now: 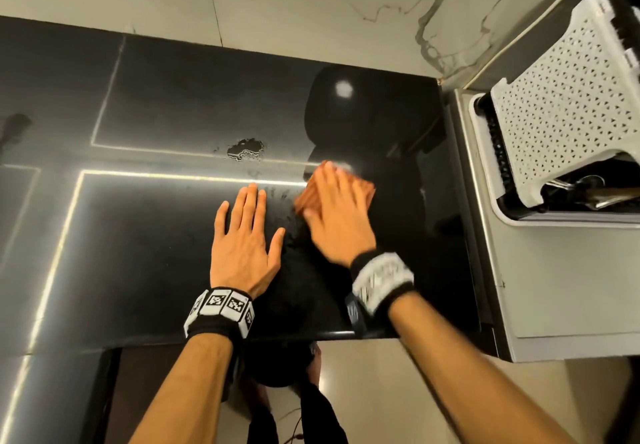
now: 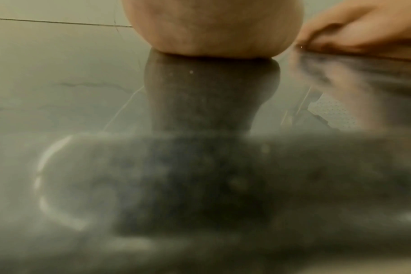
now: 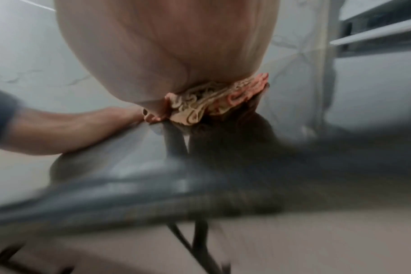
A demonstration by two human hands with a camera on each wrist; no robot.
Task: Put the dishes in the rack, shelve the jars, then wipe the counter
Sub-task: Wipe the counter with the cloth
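My right hand lies flat on an orange patterned cloth and presses it onto the glossy black counter; hand and cloth are motion-blurred. In the right wrist view the cloth is bunched under the palm. My left hand rests flat on the counter just left of the right one, fingers straight and spread. In the left wrist view only the heel of the left hand touching the counter shows. A small puddle of water sits on the counter beyond both hands.
A white perforated dish rack with utensils inside stands on the white unit right of the counter. A marble wall runs behind the counter. The counter's front edge lies under my wrists.
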